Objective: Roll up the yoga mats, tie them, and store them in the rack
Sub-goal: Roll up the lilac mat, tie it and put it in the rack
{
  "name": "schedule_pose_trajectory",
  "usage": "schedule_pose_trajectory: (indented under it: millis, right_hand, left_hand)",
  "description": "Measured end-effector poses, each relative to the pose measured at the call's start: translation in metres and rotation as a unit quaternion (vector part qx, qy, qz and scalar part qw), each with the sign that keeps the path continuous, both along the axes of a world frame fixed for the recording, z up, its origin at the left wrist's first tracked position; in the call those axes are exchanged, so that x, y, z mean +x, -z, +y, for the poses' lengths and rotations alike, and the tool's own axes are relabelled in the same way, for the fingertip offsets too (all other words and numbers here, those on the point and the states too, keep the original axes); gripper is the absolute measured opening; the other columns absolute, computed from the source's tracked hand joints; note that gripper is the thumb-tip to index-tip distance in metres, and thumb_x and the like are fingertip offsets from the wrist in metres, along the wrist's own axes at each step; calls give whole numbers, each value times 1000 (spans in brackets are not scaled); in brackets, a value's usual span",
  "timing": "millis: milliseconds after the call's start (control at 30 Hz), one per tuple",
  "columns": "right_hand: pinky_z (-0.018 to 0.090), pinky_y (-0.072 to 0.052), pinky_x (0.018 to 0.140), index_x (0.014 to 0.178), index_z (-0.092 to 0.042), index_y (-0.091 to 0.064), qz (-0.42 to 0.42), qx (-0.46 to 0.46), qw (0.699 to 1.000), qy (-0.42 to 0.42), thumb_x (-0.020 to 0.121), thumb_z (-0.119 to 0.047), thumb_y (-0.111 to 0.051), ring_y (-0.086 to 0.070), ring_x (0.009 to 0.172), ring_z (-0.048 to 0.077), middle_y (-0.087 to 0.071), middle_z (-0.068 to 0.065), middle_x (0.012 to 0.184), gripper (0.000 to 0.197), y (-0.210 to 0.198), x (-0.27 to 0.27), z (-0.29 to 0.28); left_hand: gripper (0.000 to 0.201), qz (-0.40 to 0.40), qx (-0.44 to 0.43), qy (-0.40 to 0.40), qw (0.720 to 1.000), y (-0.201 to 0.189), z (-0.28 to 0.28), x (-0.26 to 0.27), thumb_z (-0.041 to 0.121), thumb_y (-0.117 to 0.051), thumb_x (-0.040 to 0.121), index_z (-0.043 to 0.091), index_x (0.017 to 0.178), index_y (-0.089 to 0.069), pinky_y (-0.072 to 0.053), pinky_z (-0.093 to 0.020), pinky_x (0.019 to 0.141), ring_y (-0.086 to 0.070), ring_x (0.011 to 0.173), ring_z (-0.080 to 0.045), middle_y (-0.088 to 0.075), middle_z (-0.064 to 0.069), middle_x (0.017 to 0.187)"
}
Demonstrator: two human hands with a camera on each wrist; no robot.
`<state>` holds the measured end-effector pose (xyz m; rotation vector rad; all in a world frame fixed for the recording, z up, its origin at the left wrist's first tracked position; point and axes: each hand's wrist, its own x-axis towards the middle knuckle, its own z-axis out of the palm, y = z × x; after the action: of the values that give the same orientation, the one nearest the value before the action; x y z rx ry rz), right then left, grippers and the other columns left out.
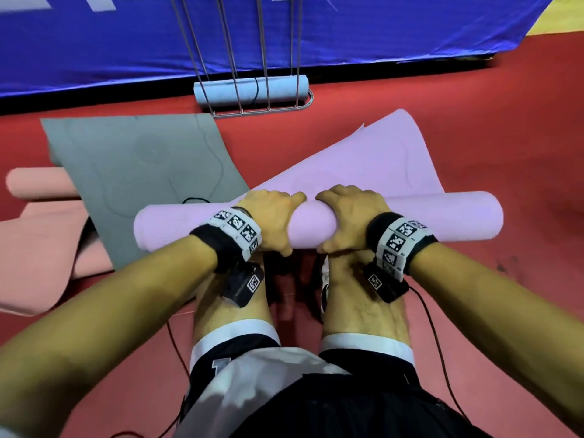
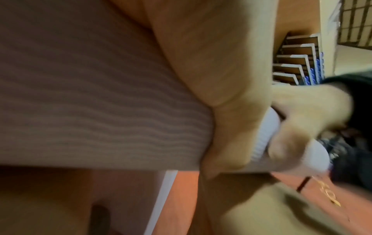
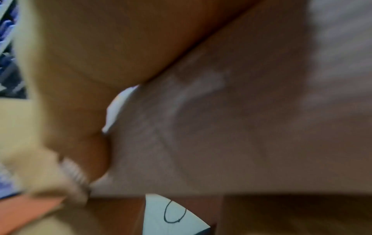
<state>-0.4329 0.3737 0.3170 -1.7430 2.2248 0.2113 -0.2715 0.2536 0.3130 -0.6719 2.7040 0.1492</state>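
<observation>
A lilac yoga mat (image 1: 319, 221) lies across the red floor in front of my legs, partly rolled, and its flat end (image 1: 379, 159) stretches away toward the rack. My left hand (image 1: 271, 222) and right hand (image 1: 347, 218) grip the middle of the roll side by side, fingers curled over the top and thumbs on the near side. In the left wrist view the ribbed mat surface (image 2: 90, 103) fills the left, with my left hand (image 2: 221, 79) pressed against it. The right wrist view is blurred and shows my right hand (image 3: 90, 63) against the mat (image 3: 241, 127).
A wire rack (image 1: 262, 112) stands against the blue padded wall (image 1: 126, 42) and holds a tied light-blue rolled mat (image 1: 249, 90). A grey mat (image 1: 136, 172) lies flat at left, over a salmon mat (image 1: 47, 241). A black cord (image 1: 196, 200) lies by the lilac roll.
</observation>
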Motion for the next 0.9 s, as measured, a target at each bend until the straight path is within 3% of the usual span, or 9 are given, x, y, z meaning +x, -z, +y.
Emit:
schedule_pose_trajectory:
  millis: [100,233,300,400,467,567,767,900]
  right_hand:
    - [54,-36,107,148,-28,-29,68,-22,997,-22,50,-73,-79,-51,124,27,-50,-2,139,119,14,6,7]
    - [44,-43,88,124,-31,-39,77,-15,997,-6,51,-52,-81,-59,103,25,-59,-3,109,87,10,4,-12]
    - [41,-45,82,119,-32,-40,64,5,998,-8,47,-47,-81,-60,95,24,-60,-5,99,84,3,-1,-24]
    - [37,-48,75,123,-35,-42,39,42,998,-9,46,-48,-83,-63,88,24,-63,-7,94,89,-2,-11,-38]
    - [34,-49,72,125,-36,-43,21,66,998,-11,45,-48,-84,-64,85,25,-63,-6,93,91,-7,-15,-48]
    - [35,-52,75,124,-38,-45,5,77,997,-13,44,-49,-84,-64,87,26,-64,-5,95,89,-8,-18,-54]
    - [36,-51,77,128,-37,-46,4,50,999,-11,47,-54,-83,-65,89,25,-67,-6,99,91,-2,-22,-52]
    - [40,-48,86,133,-35,-48,9,-44,999,-31,47,-60,-80,-61,105,22,-60,-7,118,95,7,-21,-41]
  left_hand:
    - [82,-16,49,-11,999,-5,-15,-10,59,-84,49,36,117,-45,-46,-34,70,-57,80,-22,-63,9,94]
    - [86,-32,79,-40,996,-4,-26,-16,63,-87,47,40,120,-49,-53,-35,79,-58,82,-19,-63,12,94]
    - [91,-24,84,-57,995,-2,-26,-16,67,-85,46,40,125,-49,-55,-38,82,-60,86,-21,-66,10,101]
    - [103,8,10,-54,998,7,-15,-13,71,-81,53,32,139,-39,-50,-40,85,-60,107,-28,-60,1,123]
    - [112,40,-71,-53,995,17,0,-7,67,-80,59,27,149,-27,-44,-45,94,-55,119,-31,-52,-4,136]
    - [116,73,-115,-47,990,29,9,-4,58,-81,63,25,155,-18,-40,-46,101,-51,125,-32,-48,-7,143]
    - [100,65,-117,-35,990,20,2,-12,50,-78,59,25,144,-32,-46,-41,82,-63,102,-33,-60,-6,120]
    - [94,55,-101,-40,993,11,-6,-16,54,-78,58,25,137,-37,-42,-37,70,-65,95,-33,-64,-4,111]
